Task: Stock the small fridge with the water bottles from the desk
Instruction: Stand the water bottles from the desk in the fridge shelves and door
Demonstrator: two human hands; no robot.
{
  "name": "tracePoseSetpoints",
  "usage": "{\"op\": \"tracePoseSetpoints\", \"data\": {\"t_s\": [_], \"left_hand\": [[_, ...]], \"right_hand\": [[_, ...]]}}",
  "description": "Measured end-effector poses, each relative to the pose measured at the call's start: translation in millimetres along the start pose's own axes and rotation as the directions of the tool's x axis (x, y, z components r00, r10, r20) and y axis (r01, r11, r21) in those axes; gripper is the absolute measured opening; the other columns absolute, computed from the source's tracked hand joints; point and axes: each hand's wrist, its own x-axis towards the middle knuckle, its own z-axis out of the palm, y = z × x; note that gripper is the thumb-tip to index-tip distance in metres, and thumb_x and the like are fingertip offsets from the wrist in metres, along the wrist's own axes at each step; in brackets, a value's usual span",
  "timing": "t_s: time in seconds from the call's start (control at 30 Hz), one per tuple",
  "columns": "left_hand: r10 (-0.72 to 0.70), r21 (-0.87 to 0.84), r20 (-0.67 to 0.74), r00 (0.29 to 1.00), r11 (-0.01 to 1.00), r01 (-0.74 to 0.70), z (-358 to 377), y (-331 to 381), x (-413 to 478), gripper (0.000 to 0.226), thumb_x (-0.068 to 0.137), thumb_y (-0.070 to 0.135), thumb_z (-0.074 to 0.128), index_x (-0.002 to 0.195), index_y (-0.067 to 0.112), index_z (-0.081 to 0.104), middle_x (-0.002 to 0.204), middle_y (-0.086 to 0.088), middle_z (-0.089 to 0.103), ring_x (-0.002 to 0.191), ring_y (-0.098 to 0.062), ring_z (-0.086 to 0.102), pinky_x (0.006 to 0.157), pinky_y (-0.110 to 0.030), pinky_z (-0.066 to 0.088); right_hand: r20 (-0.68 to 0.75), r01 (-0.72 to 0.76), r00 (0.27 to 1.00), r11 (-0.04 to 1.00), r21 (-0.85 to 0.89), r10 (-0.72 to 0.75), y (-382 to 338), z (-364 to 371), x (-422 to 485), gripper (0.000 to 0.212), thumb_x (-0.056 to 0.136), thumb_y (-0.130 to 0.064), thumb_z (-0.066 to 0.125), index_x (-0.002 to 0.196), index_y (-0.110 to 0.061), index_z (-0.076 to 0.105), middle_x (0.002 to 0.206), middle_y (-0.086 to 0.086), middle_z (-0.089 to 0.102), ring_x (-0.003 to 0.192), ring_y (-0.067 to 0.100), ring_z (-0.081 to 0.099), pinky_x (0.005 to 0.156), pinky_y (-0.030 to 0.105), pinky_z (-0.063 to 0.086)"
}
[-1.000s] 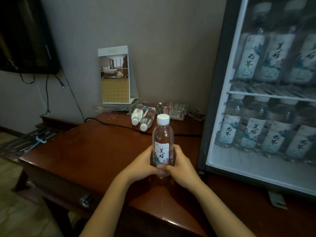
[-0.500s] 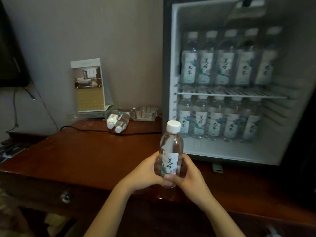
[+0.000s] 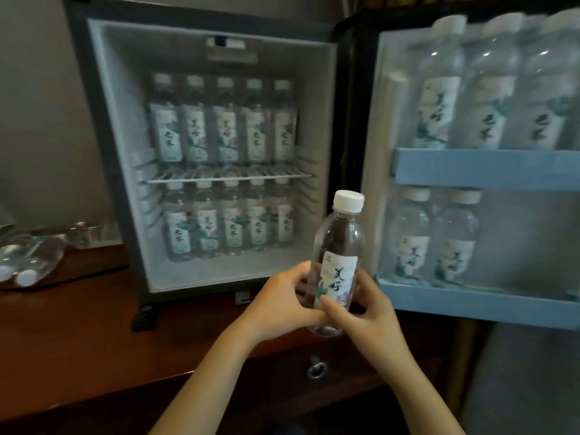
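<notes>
I hold a clear water bottle point(image 3: 340, 246) with a white cap and a white label upright in front of the open small fridge point(image 3: 103, 146). My left hand point(image 3: 279, 306) grips its lower left side and my right hand point(image 3: 364, 312) grips its lower right, thumb across the label. Inside the fridge, several bottles stand in a row above the wire shelf point(image 3: 229, 178) and several below it. The open fridge door point(image 3: 489, 306) at the right has bottles in its upper and lower racks. Two more bottles point(image 3: 22, 271) lie on the wooden desk point(image 3: 78, 334) at the far left.
The lower door rack has free room to the right of its two bottles. A black cable runs along the desk by the fridge's left foot. A metal drawer pull point(image 3: 315, 368) hangs at the desk's front edge. Clear wrappers lie at the far left.
The view has swung right: the fridge now fills the middle and its open door has come into sight. Both hands still hold the bottle upright, now before the fridge's right edge.
</notes>
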Motion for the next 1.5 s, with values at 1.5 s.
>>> {"op": "tracePoseSetpoints", "data": {"t_s": [1.5], "left_hand": [[0.402, 0.117, -0.387, 0.83, 0.914, -0.388, 147.6, 78.3, 98.8, 0.029, 0.084, -0.002, 0.061, 0.11, 0.011, 0.061, 0.091, 0.008, 0.055, 0.072, -0.012, 0.062, 0.066, -0.016, 0.052]], "right_hand": [[-0.214, -0.286, 0.958, 0.684, -0.671, 0.191, 21.2, -221.9, 26.2, 0.043, 0.077, -0.054, 0.061, 0.105, -0.033, 0.036, 0.086, -0.015, 0.061, 0.083, 0.014, 0.061, 0.073, 0.037, 0.05]]}}
